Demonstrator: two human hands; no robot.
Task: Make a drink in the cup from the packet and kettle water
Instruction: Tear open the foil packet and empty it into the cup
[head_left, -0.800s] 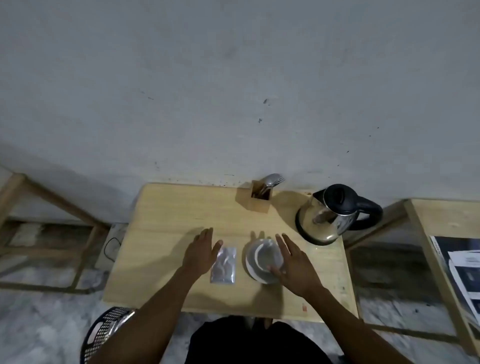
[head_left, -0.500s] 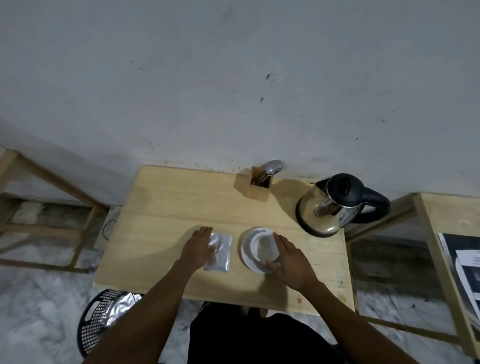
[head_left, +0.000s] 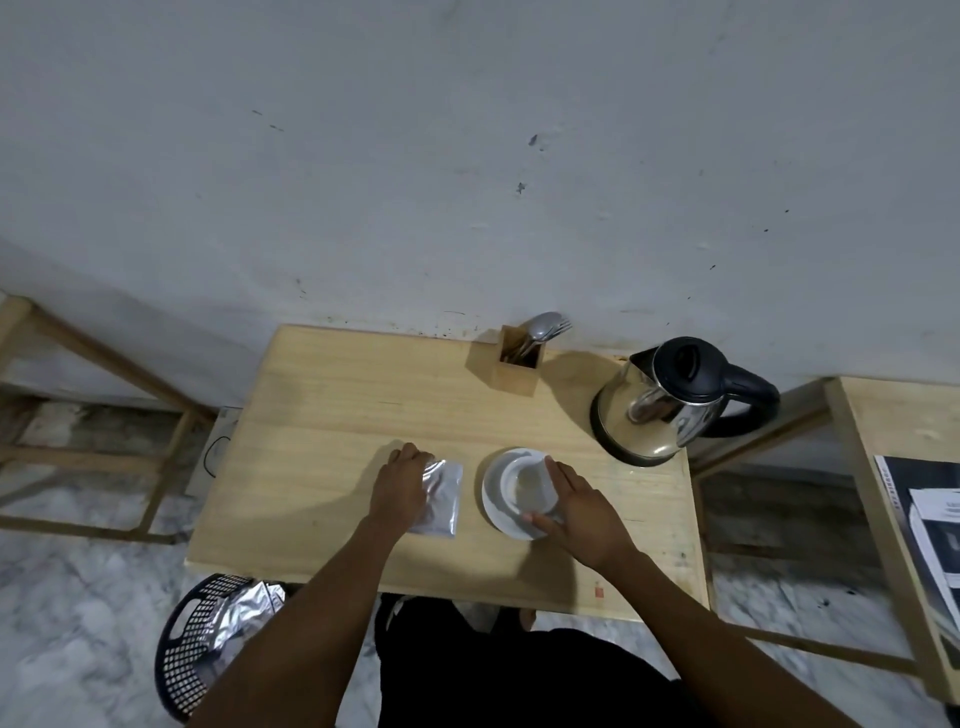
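A silver foil packet (head_left: 444, 499) lies flat on the wooden table (head_left: 332, 415), left of a white cup (head_left: 527, 483) that stands on a white saucer (head_left: 496, 499). My left hand (head_left: 402, 486) rests on the packet's left half, fingers curled over its top edge. My right hand (head_left: 576, 512) wraps the cup's right and near side, thumb at the front. A steel kettle (head_left: 657, 410) with a black lid and handle stands at the table's back right.
A wooden holder (head_left: 514, 366) with a spoon and fork stands at the back edge against the wall. A black basket (head_left: 200, 642) with foil wrappers sits on the floor at the front left. Another table (head_left: 893, 457) with papers is at the right.
My left hand has slid right onto the packet and curled over it. My right hand has closed in around the cup. The camera has tilted slightly.
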